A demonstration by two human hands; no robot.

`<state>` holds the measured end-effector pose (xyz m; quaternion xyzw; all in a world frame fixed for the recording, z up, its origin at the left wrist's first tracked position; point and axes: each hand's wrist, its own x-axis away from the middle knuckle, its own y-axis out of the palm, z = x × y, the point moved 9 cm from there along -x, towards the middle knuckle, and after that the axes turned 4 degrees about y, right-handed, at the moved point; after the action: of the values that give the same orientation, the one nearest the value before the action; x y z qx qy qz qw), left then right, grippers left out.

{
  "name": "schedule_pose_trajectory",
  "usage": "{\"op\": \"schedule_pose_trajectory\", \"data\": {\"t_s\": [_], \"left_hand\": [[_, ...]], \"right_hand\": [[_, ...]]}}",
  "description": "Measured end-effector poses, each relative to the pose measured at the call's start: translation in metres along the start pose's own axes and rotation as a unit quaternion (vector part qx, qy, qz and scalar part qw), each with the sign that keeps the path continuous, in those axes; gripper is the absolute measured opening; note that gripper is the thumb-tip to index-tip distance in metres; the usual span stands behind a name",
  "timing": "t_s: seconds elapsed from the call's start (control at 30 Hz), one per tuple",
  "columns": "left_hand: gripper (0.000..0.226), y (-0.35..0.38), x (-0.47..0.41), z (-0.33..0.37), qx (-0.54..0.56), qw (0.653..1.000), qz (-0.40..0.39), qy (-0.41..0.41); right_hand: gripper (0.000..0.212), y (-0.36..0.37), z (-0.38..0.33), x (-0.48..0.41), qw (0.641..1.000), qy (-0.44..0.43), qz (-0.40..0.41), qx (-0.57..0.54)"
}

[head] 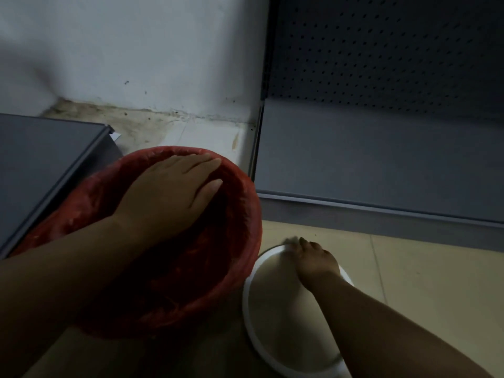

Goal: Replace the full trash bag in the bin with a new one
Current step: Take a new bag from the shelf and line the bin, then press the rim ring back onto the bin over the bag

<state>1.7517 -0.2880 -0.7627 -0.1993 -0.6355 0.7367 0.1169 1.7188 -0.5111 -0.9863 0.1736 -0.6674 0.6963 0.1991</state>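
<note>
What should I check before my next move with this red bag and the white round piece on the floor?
1. Red bag folded over the rim: ok on the far and right sides; the near side is too dark to tell.
2. Left hand flat inside, pressing the bag: ok.
3. Bag pushed down to the bottom: cannot tell, too dark.
4. Right hand holding the far rim of the white round piece: ok, though blurred.
</note>
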Motion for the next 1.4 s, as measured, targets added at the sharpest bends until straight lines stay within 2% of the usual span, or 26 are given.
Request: {"op": "schedule_pose_trajectory", "data": {"t_s": [0.07,0.2,0.37,0.53,0.77,0.97,1.3,1.4], "left_hand": [[0.072,0.000,0.000,-0.004,-0.002,1.000,0.005,-0.008],[0.073,0.000,0.003,-0.010,-0.007,1.000,0.003,-0.022],[0.072,-0.002,0.006,-0.012,-0.008,1.000,0.007,-0.028],[0.073,-0.008,0.009,-0.009,-0.017,1.000,0.007,-0.020],[0.073,-0.022,0.007,-0.006,-0.036,0.999,0.004,0.015],[0.072,-0.040,0.008,-0.003,-0.034,0.998,0.023,0.037],[0.078,-0.062,0.011,-0.029,-0.026,0.998,0.055,0.025],[0.075,-0.070,0.019,-0.047,0.013,0.998,0.058,0.000]], "right_hand": [[0.051,0.007,-0.002,-0.012,1.000,-0.008,-0.013,-0.013],[0.044,0.010,0.003,-0.025,0.997,0.039,-0.014,-0.071],[0.038,0.007,0.009,-0.020,0.998,0.057,-0.006,-0.012],[0.036,0.002,0.014,-0.013,0.999,0.036,-0.013,-0.011],[0.037,-0.059,0.004,0.009,0.995,-0.063,0.061,0.056],[0.028,-0.106,0.006,0.044,0.993,-0.102,0.053,0.027],[0.017,-0.207,-0.003,0.120,0.990,-0.091,0.105,0.016],[0.018,-0.234,-0.020,0.134,0.989,-0.085,0.119,-0.018]]}}
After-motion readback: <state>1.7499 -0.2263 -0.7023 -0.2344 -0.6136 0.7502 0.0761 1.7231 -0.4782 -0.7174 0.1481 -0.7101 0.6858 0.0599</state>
